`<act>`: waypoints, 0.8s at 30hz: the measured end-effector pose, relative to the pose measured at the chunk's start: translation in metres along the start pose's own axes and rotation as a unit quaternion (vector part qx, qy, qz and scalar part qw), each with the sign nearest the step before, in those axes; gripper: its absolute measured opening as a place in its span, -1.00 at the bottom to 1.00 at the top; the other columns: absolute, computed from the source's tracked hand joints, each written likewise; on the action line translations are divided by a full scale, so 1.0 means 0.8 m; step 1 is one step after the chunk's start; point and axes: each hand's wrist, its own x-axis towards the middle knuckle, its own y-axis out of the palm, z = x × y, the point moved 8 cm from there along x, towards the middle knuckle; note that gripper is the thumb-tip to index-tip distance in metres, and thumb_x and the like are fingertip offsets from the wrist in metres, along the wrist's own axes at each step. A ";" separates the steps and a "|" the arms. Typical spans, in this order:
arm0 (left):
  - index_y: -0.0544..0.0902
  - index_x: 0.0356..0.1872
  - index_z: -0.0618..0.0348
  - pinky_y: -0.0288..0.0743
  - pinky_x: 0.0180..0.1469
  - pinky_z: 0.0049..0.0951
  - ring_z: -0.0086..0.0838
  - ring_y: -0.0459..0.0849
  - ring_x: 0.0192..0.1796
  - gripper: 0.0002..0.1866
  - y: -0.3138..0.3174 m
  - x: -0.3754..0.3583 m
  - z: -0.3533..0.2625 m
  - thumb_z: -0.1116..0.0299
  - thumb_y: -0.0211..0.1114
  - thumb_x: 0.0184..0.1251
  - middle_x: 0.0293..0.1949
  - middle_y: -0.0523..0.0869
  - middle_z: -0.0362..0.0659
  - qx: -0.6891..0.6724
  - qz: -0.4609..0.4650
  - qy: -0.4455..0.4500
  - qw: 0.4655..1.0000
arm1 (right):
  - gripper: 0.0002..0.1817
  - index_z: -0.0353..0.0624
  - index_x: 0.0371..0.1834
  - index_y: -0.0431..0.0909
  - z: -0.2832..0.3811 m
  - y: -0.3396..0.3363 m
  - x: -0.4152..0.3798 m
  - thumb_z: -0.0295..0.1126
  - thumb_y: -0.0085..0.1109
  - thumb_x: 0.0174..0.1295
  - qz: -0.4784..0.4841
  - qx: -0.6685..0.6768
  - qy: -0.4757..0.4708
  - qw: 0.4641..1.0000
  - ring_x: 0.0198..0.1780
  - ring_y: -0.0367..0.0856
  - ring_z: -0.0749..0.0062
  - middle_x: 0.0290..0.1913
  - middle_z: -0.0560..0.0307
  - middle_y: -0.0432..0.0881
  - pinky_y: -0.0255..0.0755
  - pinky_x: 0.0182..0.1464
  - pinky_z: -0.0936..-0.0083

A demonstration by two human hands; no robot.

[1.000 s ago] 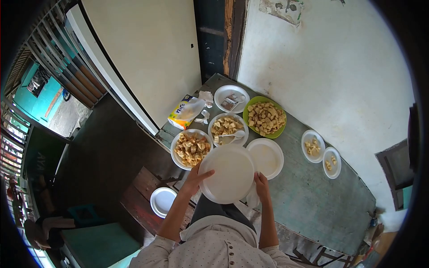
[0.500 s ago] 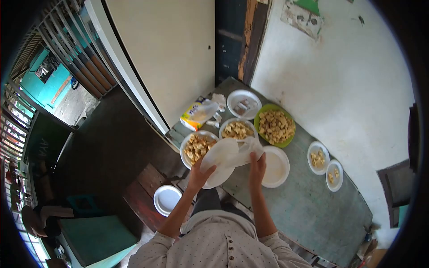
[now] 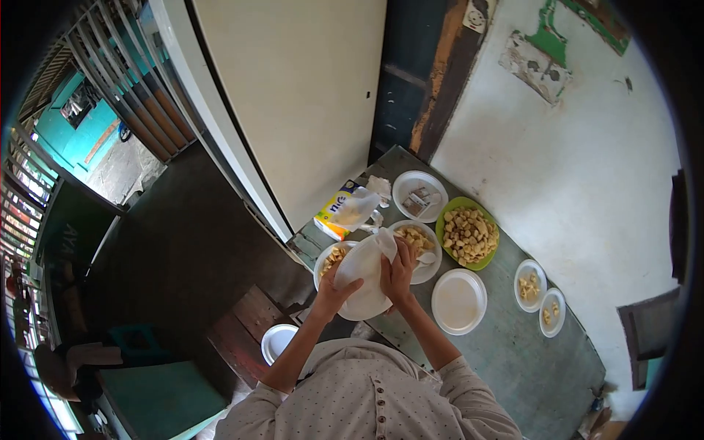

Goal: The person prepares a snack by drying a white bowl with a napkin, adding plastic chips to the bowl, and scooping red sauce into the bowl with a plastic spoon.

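Tilted up in front of my body is a white plate [image 3: 361, 295]. My left hand [image 3: 331, 295] grips its left edge, the thumb lying on its face. A thin white tissue [image 3: 384, 246] lies against the plate's upper right side. My right hand [image 3: 398, 277] is closed round the tissue at that edge, with its fingertips partly hidden. Behind the plate, partly covered by it, stand a white bowl of browned food pieces [image 3: 334, 258] and another bowl of pale chunks [image 3: 412, 236] with a white spoon [image 3: 427, 258].
On the grey-green table [image 3: 506, 359] are a green bowl [image 3: 493, 257] of chunks, a white plate [image 3: 459, 301], a plate with small packets [image 3: 419, 196], and two small plates [image 3: 529, 286] with pieces. A tissue pack [image 3: 343, 210] sits by the cabinet. Another white dish [image 3: 279, 342] rests on a bench.
My right hand has moved left with the tissue, from beside the plate onto its right edge. The view has shifted, and the spoon in the bowl now shows.
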 end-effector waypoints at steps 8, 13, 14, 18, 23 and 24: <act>0.48 -0.04 0.24 0.43 -0.12 -0.57 -0.64 0.52 -0.20 -0.60 -0.082 0.009 -0.020 0.52 0.31 0.03 -0.21 0.60 -0.24 0.002 -0.018 0.056 0.998 | -0.73 -0.19 -0.37 0.48 0.089 0.088 0.015 -0.27 0.16 -0.10 0.047 0.049 -0.188 0.980 0.10 0.37 0.14 -0.04 0.10 0.48 -0.07 0.12 0.03; 0.47 -0.02 0.25 0.44 -0.13 -0.60 -0.66 0.53 -0.20 -0.61 -0.115 0.023 -0.049 0.52 0.29 0.08 -0.22 0.61 -0.26 0.040 -0.038 0.055 0.997 | -0.66 -0.32 -0.22 0.47 0.049 0.124 0.043 -0.37 0.12 -0.08 -0.034 0.028 -0.046 0.998 0.02 0.38 0.07 -0.04 -0.01 0.46 -0.03 0.09 0.08; 0.47 -0.02 0.24 0.44 -0.12 -0.60 -0.66 0.53 -0.19 -0.62 -0.117 0.027 -0.049 0.52 0.29 0.08 -0.22 0.60 -0.26 0.036 -0.034 0.051 0.997 | -0.73 -0.27 -0.31 0.47 0.048 0.131 0.040 -0.36 0.15 -0.08 -0.042 0.040 -0.002 0.998 0.06 0.37 0.09 -0.03 0.03 0.47 -0.07 0.11 0.04; 0.48 -0.07 0.22 0.44 -0.15 -0.59 -0.67 0.52 -0.19 -0.63 -0.115 0.048 -0.014 0.50 0.30 0.05 -0.21 0.60 -0.25 0.000 -0.002 0.051 0.999 | -0.82 -0.21 -0.52 0.50 0.104 0.122 0.032 -0.32 0.18 -0.08 0.052 0.046 -0.094 0.993 0.14 0.35 0.11 0.00 0.10 0.48 -0.14 0.17 -0.01; 0.47 -0.04 0.25 0.43 -0.10 -0.53 -0.55 0.55 -0.16 -0.58 -0.058 0.048 -0.041 0.43 0.33 0.03 -0.17 0.60 -0.19 0.206 0.044 0.063 0.976 | -0.82 -0.16 -0.51 0.53 0.049 0.059 0.025 -0.30 0.22 -0.11 -0.052 -0.047 -0.063 0.995 0.15 0.35 0.12 -0.03 0.13 0.50 -0.22 0.18 -0.12; 0.47 -0.04 0.25 0.43 -0.10 -0.53 -0.55 0.55 -0.16 -0.58 -0.048 0.047 -0.042 0.43 0.33 0.03 -0.17 0.60 -0.19 0.206 0.052 0.063 0.975 | -0.78 -0.17 -0.43 0.53 0.022 0.050 0.021 -0.29 0.23 -0.12 -0.052 -0.104 -0.023 0.993 0.11 0.35 0.10 -0.09 0.06 0.50 -0.21 0.18 -0.12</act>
